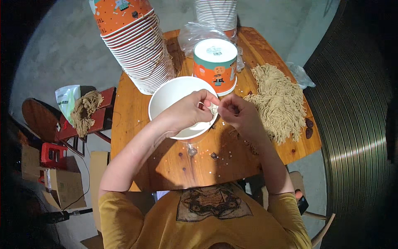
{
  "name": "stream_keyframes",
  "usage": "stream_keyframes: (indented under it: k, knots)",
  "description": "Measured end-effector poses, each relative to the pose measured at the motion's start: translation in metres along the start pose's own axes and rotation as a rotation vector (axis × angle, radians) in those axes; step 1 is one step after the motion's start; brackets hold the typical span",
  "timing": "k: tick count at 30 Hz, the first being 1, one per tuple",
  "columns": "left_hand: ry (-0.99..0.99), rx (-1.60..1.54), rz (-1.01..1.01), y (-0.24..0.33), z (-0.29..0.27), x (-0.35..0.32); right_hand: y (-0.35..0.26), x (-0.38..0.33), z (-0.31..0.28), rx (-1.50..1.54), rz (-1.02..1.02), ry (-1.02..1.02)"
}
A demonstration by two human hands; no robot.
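Observation:
A white-lined paper bucket (169, 93) lies in front of me with its mouth facing up. Both my hands meet over its right rim. My left hand (191, 111) reaches across the mouth, thumb and forefinger pinched at a small pale piece (214, 109) by the rim. Fingers curled and tips pressed together, my right hand (241, 115) is just beside it, outside the rim. The pale piece is too small and covered to name. To the right of my right hand lies a heap of beige cord strands (278, 106).
A tall leaning stack of paper buckets (139, 54) stands at left, cords hanging along it. An upturned orange bucket (214, 68) and clear plastic bag (195, 35) sit behind. Small dark lumps and white specks dot the wooden table (195, 166). More cord (85, 110) lies on a red stool.

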State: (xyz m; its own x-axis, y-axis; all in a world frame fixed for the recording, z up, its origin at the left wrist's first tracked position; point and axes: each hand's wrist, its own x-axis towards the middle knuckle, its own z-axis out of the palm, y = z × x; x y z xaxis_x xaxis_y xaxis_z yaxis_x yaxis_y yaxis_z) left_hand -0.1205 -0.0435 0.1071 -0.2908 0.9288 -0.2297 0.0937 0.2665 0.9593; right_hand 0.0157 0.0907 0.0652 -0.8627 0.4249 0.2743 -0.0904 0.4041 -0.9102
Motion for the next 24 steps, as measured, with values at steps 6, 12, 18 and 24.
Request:
stream_keyframes:
  k: [6,12,18,24]
  knots:
    - [0.097,0.418,0.140,0.003,0.003,-0.003,0.000,-0.003,0.000,-0.033,0.015,-0.004]
    - [0.096,0.343,0.102,-0.001,0.003,-0.004,-0.006,-0.006,0.000,-0.024,0.029,0.006]
    - [0.057,0.220,0.113,-0.011,0.003,0.000,-0.001,-0.008,-0.003,-0.011,0.066,-0.025]
    - [0.081,0.202,0.114,-0.013,0.007,-0.001,-0.003,-0.012,-0.005,0.013,0.071,-0.006]
